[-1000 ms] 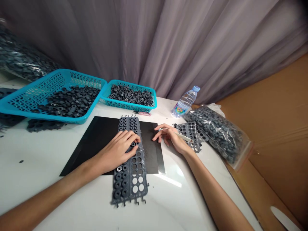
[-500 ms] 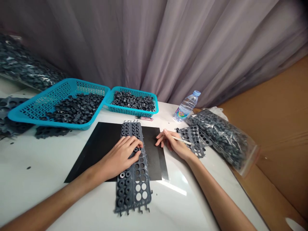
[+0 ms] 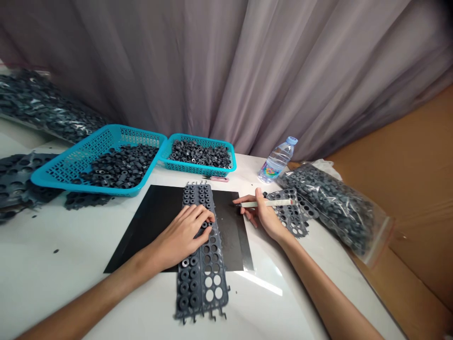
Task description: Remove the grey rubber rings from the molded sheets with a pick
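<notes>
A long dark grey rubber sheet (image 3: 216,264) of moulded rings lies lengthwise in front of me, partly over a black mat (image 3: 155,212). Rings sit in its left rows and far end; bare round holes show at the near right. My left hand (image 3: 186,231) rests across its middle, fingers curled and thumb bent around a few rings, keeping hold of the sheet. Right of the mat, my right hand (image 3: 264,212) grips a slim white pen-like tool (image 3: 278,202) between thumb and fingers. Its thin dark tip points left toward the sheet, apart from it.
Two blue baskets (image 3: 88,189) (image 3: 198,168) of loose rings stand at the back left, near pink-handled snips (image 3: 219,179). A water bottle (image 3: 278,160), punched sheets (image 3: 290,217) and a clear bag of rings (image 3: 332,208) lie right. Another filled bag (image 3: 53,104) is far left.
The tool in my right hand has swung from slanting down to nearly level, its tip now showing at the left. My left hand stays on the sheet. The whole view has shifted slightly.
</notes>
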Action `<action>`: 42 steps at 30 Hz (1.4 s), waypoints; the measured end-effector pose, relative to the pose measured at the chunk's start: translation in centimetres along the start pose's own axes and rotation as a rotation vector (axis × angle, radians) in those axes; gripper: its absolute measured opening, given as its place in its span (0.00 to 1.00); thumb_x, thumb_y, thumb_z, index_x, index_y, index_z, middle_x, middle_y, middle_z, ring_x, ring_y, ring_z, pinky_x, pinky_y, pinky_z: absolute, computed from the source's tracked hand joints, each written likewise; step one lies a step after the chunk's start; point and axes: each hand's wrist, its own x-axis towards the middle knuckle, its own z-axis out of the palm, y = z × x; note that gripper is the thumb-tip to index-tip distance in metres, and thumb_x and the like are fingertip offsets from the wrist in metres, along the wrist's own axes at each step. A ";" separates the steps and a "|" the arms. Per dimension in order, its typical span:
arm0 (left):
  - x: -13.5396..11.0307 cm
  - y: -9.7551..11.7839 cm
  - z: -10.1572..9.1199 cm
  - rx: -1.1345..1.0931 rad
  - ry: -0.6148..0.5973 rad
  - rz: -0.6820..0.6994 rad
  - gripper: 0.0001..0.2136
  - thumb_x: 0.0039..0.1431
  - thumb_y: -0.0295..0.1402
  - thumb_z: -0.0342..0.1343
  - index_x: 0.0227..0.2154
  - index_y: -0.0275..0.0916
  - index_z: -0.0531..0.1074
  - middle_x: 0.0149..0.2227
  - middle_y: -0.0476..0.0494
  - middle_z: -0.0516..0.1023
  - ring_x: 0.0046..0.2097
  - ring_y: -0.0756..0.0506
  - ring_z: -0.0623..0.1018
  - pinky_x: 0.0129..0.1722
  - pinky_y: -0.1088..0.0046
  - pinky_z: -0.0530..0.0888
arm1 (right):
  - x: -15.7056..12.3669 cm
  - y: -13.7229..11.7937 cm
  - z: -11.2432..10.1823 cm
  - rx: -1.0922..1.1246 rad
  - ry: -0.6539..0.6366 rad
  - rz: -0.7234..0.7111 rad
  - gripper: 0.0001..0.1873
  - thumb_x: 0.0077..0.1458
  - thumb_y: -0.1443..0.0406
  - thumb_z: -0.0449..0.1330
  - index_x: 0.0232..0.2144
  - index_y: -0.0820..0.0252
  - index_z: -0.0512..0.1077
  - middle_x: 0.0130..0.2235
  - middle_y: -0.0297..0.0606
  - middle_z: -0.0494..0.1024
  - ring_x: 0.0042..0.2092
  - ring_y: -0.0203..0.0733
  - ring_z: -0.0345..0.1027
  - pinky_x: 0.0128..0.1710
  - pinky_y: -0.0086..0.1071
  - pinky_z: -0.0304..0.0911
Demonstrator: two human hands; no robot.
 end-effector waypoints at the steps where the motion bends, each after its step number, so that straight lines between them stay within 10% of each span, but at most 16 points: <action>1: 0.0 0.0 0.0 -0.001 -0.004 -0.003 0.06 0.72 0.30 0.49 0.48 0.43 0.68 0.49 0.45 0.73 0.50 0.41 0.73 0.53 0.58 0.67 | -0.1 -0.2 0.1 -0.020 0.008 -0.009 0.38 0.67 0.37 0.47 0.42 0.59 0.82 0.29 0.39 0.75 0.21 0.34 0.58 0.15 0.28 0.50; 16: 0.3 0.0 -0.1 -0.094 0.009 -0.016 0.05 0.71 0.30 0.53 0.46 0.44 0.68 0.46 0.48 0.74 0.49 0.43 0.73 0.53 0.61 0.66 | -2.6 -2.3 5.0 -0.073 -0.192 -0.052 0.06 0.61 0.61 0.64 0.37 0.59 0.75 0.31 0.35 0.79 0.31 0.38 0.70 0.31 0.31 0.64; 42: 0.3 -0.1 -0.5 -0.096 0.022 -0.002 0.05 0.70 0.30 0.54 0.46 0.45 0.70 0.47 0.48 0.76 0.49 0.42 0.74 0.53 0.60 0.67 | -2.7 -2.0 5.3 -0.164 -0.216 -0.105 0.04 0.60 0.64 0.63 0.33 0.57 0.73 0.31 0.33 0.76 0.33 0.38 0.67 0.33 0.31 0.60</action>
